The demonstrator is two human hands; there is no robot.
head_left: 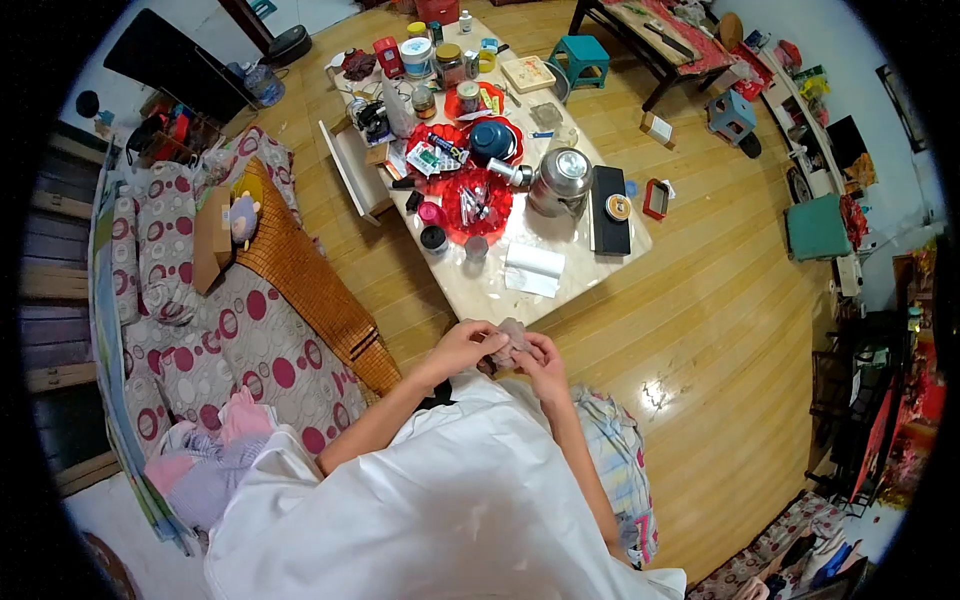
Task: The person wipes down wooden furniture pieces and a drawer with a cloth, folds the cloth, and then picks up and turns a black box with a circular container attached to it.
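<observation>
our left hand (462,350) and right hand (545,368) pinch the crumpled grey piece (511,342) by the near edge of the table (487,295); pulling unevenly could tear it, and loose fingertips could let it fall.

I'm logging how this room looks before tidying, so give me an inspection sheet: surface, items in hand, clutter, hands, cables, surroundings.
Surface: pale tabletop, partly bare at the near end, white paper lying there.
Job's things: crumpled greyish piece, held off the near edge; material unclear.
Clutter: red trays of small items, metal kettle, flat black box, jars behind.
Grippers: left hand and right hand, both bare, fingers on the piece.
Cables: what looks like dark cord, bunched by the table's left edge.
Surroundings: drawer pulled out, patterned sofa, teal stool.
</observation>
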